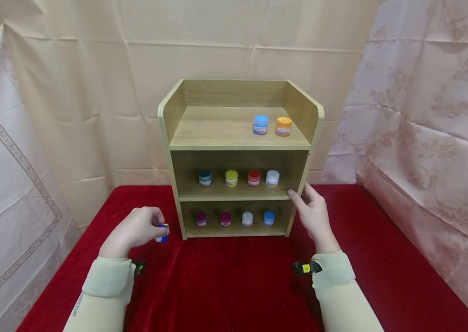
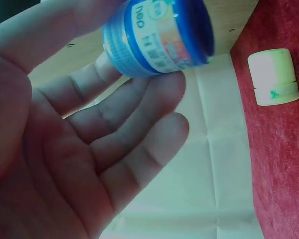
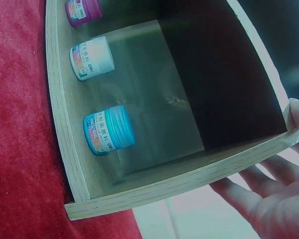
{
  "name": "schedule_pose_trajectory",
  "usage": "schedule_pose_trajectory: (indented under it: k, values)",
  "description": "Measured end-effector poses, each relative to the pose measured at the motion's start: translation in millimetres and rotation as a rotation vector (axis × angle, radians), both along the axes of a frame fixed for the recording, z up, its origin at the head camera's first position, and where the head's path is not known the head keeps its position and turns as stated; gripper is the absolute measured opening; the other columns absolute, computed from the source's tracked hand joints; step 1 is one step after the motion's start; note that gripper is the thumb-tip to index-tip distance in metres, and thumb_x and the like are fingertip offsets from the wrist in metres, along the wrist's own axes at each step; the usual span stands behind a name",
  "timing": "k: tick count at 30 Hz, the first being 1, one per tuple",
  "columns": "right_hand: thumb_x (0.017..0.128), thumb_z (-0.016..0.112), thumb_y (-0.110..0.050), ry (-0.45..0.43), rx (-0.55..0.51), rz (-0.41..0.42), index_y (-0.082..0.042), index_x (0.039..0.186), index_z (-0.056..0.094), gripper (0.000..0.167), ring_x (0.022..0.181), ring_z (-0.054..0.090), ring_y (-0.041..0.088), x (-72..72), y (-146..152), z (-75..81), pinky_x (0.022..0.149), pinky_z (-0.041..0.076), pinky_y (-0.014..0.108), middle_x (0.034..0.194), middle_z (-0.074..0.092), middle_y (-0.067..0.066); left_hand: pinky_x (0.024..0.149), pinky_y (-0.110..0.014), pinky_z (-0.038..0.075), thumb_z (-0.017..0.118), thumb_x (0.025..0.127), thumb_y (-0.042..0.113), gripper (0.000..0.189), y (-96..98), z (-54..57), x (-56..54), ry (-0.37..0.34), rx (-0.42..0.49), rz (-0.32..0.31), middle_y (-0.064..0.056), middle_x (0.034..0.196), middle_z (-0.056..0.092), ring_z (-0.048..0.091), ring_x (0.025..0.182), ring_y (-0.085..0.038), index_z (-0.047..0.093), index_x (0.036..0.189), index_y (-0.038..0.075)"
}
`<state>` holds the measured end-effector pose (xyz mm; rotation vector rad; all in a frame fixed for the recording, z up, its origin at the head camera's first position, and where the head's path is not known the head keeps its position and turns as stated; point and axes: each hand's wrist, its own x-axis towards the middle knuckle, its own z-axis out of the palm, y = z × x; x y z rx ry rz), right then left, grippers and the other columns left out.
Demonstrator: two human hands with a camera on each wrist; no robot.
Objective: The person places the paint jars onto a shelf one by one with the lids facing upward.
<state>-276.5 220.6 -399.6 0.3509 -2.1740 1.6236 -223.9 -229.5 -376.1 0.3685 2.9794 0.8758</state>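
My left hand (image 1: 136, 230) grips a dark blue paint jar (image 2: 157, 37) between thumb and fingers, just left of the small wooden shelf unit (image 1: 240, 147). The jar is tilted in the left wrist view, and in the head view the hand partly hides it. A pale yellow jar (image 2: 274, 77) lies beyond it on the red cloth. My right hand (image 1: 312, 212) holds the unit's right side panel, its thumb at the front edge by the middle shelf and its fingers along the outer face. Near it on the bottom shelf stands a light blue jar (image 3: 108, 130), with a white jar (image 3: 91, 58) beside it.
On the top shelf, a blue jar (image 1: 260, 125) and an orange jar (image 1: 283, 127) stand at the right. Teal, yellow (image 1: 231, 178), red and white jars line the middle shelf; two purple ones (image 1: 201, 219) share the bottom. Red cloth (image 1: 225, 281) covers the table; curtains hang behind.
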Motion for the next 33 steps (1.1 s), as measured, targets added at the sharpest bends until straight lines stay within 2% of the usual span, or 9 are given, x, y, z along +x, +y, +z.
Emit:
schedule_pose_trajectory:
  k: [5,12,20,23,27,33]
  values:
    - [0.099,0.068,-0.028,0.008,-0.004,-0.006,-0.024,0.152,0.051,0.056,0.121,0.062,0.03,0.5,-0.9,0.1,0.098,0.051,0.048,0.143,0.059,0.008,0.061,-0.035,0.049,0.081,0.086,0.018,0.017,0.5,-1.3,-1.4,-0.001,-0.008,0.018,0.001,0.069,0.064,0.059,0.065,-0.017,0.066,0.086,0.009]
    - [0.1,0.068,-0.028,0.013,-0.003,-0.004,-0.022,0.152,0.051,0.056,0.121,0.061,0.032,1.1,-0.6,-0.3,0.098,0.051,0.049,0.143,0.059,0.01,0.061,-0.034,0.048,0.079,0.087,0.015,0.014,0.8,-6.8,-4.3,0.014,-0.028,0.034,0.001,0.069,0.063,0.058,0.065,-0.017,0.066,0.086,0.008]
    - [0.1,0.068,-0.026,0.013,-0.003,-0.006,-0.022,0.152,0.051,0.055,0.121,0.062,0.033,-0.3,-0.5,-0.7,0.098,0.05,0.048,0.142,0.059,0.011,0.062,-0.035,0.051,0.08,0.085,0.011,0.015,2.1,-19.1,-10.5,-0.04,-0.062,0.059,-0.003,0.075,0.064,0.059,0.067,-0.019,0.067,0.091,0.005]
    - [0.1,0.067,-0.026,0.01,-0.003,-0.005,-0.021,0.152,0.051,0.055,0.121,0.061,0.034,-0.8,-0.5,-0.9,0.098,0.05,0.049,0.142,0.059,0.012,0.066,-0.037,0.054,0.081,0.084,0.011,0.019,2.7,-24.5,-13.2,-0.054,-0.085,0.055,-0.004,0.08,0.065,0.061,0.069,-0.019,0.068,0.096,0.003]
    - [0.1,0.067,-0.027,0.004,0.001,-0.005,-0.021,0.152,0.05,0.055,0.121,0.061,0.035,-0.1,-0.7,-0.2,0.099,0.05,0.049,0.143,0.059,0.013,0.069,-0.039,0.055,0.081,0.083,0.009,0.017,4.3,-29.5,-14.8,-0.042,-0.104,0.036,-0.003,0.079,0.065,0.061,0.071,-0.018,0.069,0.093,0.003]
    - [0.1,0.068,-0.026,0.004,-0.005,-0.008,-0.022,0.152,0.051,0.055,0.121,0.061,0.034,-0.1,-0.2,-0.2,0.099,0.05,0.049,0.142,0.059,0.011,0.065,-0.038,0.053,0.081,0.083,0.007,0.014,6.5,-34.6,-15.1,-0.067,-0.118,0.029,-0.003,0.075,0.062,0.059,0.067,-0.019,0.068,0.089,0.005]
